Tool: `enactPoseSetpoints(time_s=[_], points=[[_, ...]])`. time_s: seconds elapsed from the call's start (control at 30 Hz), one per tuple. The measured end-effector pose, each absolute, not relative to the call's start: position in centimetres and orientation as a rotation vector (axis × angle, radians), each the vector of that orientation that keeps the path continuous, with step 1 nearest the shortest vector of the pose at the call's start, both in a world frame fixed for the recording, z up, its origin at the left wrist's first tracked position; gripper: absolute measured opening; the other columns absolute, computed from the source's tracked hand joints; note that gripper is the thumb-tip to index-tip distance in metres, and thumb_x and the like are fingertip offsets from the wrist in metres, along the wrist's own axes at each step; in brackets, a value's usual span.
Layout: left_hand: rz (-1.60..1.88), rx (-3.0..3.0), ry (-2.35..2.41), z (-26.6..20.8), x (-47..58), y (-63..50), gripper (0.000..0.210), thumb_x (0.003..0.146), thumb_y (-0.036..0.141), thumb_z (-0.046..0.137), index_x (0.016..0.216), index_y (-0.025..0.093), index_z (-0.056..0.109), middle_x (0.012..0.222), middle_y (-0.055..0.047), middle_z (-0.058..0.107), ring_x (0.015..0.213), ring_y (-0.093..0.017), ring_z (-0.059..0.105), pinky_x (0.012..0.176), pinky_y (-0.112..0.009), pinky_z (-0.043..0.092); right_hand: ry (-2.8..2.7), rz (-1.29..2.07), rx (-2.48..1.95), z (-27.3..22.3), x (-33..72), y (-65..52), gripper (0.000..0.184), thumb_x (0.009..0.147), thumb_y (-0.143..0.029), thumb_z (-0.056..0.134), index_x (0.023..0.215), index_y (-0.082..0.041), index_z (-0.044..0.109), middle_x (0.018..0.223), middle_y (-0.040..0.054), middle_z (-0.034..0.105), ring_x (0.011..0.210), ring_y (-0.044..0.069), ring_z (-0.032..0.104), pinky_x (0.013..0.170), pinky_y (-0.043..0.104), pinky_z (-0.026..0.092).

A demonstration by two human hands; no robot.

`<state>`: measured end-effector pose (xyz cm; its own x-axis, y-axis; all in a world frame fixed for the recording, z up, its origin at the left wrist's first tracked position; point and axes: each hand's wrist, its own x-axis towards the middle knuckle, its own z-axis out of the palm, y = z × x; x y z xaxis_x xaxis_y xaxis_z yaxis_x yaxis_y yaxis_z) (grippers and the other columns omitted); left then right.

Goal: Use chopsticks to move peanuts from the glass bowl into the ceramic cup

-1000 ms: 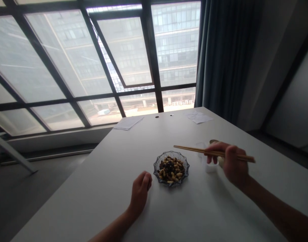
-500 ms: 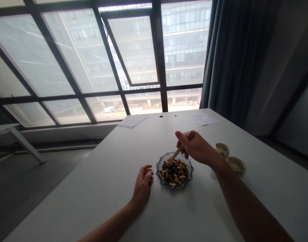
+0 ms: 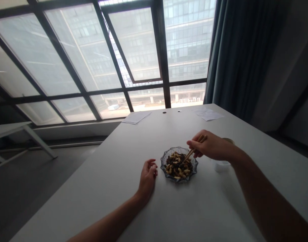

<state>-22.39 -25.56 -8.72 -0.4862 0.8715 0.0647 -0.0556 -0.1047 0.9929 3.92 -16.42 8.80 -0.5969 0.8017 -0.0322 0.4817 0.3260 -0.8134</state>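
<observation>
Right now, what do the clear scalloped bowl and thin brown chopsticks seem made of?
Clear scalloped bowl: probably glossy glass, from its see-through, patterned wall; plastic is possible. Thin brown chopsticks: likely wood or bamboo, seemingly matte, from their tan colour.

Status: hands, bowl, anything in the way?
Right hand gripping chopsticks, tips among the peanuts. Left hand loosely open beside glass bowl. Right hand partly hides a cup.

The right hand (image 3: pixel 211 145) mostly hides a cup (image 3: pixel 229 140), the chopsticks (image 3: pixel 192 152) blur at their tips among peanuts (image 3: pixel 186 171), and the bottom edge crops the surface (image 3: pixel 181 208).
</observation>
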Motion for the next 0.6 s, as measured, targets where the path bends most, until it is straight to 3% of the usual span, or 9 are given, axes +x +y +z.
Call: enactPoseSetpoints(time_s=[0.27,0.47,0.6], points=[[1.673,0.964,1.476,-8.5,-22.3,-25.6,0.035,0.081,0.038,0.066,0.11,0.02,0.06,0.085,0.001,0.058,0.065,-0.012,0.054,0.061,-0.024,0.044,-2.289,1.171,-1.085,8.5,1.8,-16.9,0.036,0.1,-0.039,0.063,0.087,-0.01,0.079,0.075,0.0111,0.079,0.067,0.02,0.074,0.059,0.026,0.057],[1.671,1.01,1.497,-8.6,-22.3,-25.3,0.036,0.08,0.04,0.064,0.109,0.019,0.06,0.079,0.002,0.057,0.067,-0.014,0.052,0.059,-0.023,0.041,-2.219,1.21,-0.98,8.4,2.0,-16.7,0.035,0.095,-0.043,0.069,0.085,-0.011,0.079,0.083,0.0116,0.08,0.074,0.022,0.075,0.062,0.027,0.059],[1.665,1.023,1.506,-8.3,-22.2,-25.4,0.037,0.079,0.041,0.064,0.108,0.019,0.06,0.082,0.002,0.058,0.068,-0.014,0.053,0.058,-0.023,0.041,-2.24,1.245,-0.895,7.7,0.8,-17.1,0.037,0.091,-0.047,0.073,0.08,-0.012,0.078,0.077,0.0093,0.079,0.071,0.021,0.074,0.062,0.027,0.058]])
